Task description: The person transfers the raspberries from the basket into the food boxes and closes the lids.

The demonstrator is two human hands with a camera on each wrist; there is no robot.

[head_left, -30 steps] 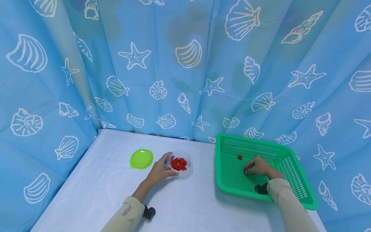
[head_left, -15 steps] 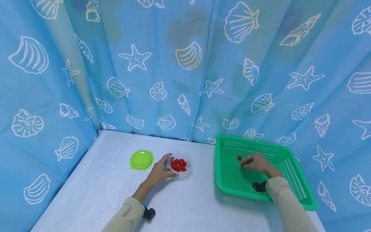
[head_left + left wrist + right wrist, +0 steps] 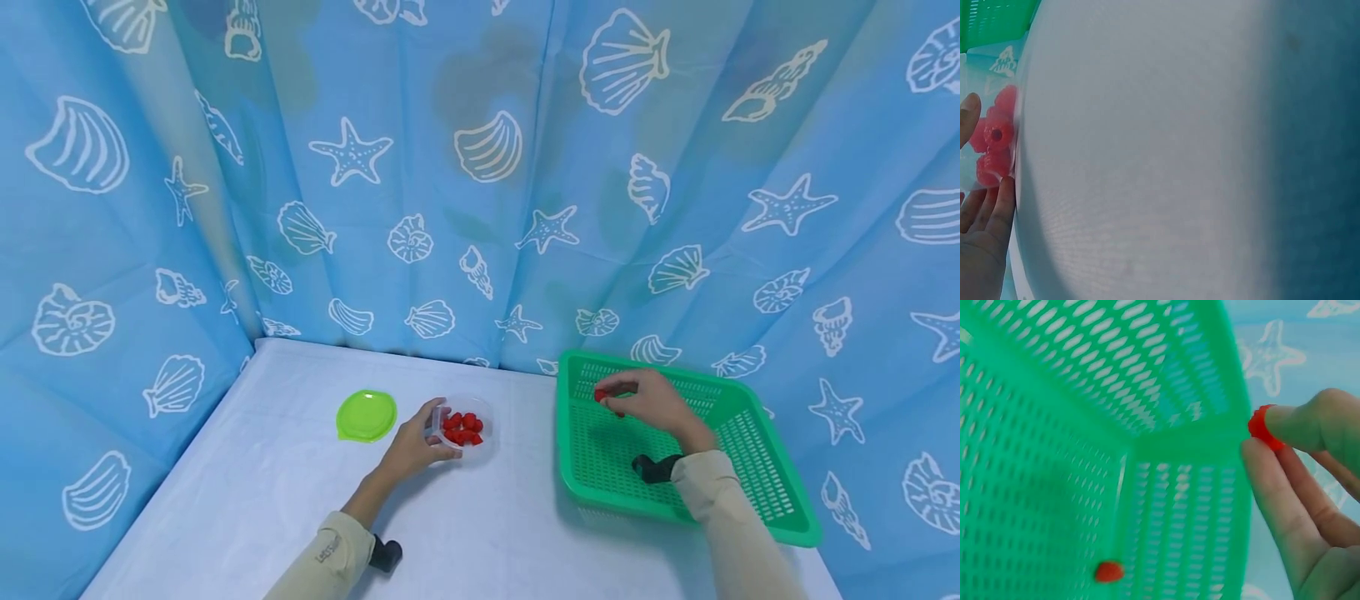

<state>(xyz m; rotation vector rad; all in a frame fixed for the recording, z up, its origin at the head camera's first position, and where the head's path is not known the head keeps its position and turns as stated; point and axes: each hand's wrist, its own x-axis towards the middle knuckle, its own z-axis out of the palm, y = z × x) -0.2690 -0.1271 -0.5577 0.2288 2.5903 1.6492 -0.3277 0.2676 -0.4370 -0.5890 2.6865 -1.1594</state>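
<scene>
My left hand [image 3: 411, 443] grips the side of a small clear plastic container [image 3: 489, 410] on the table, thumb and fingers spread round its wall. Several red raspberries [image 3: 463, 427] lie inside; in the left wrist view the raspberries [image 3: 999, 134] show through the wall, one with its hollow end outward. Over the left part of a green basket [image 3: 567, 458], my right hand [image 3: 651, 400] pinches one raspberry [image 3: 1262, 427] between thumb and fingertips. Another raspberry [image 3: 1109, 572] lies on the basket floor below, partly covered by the hand in the head view.
A bright green lid [image 3: 367, 416] lies flat on the white-covered table [image 3: 300, 500], left of the container. Behind stands a blue curtain [image 3: 420, 167] with white shells and starfish. The basket has raised, slotted walls and stands at the table's right side.
My right hand has risen from the basket floor with a raspberry and moved left and toward the back. My left hand and the container have stayed in place.
</scene>
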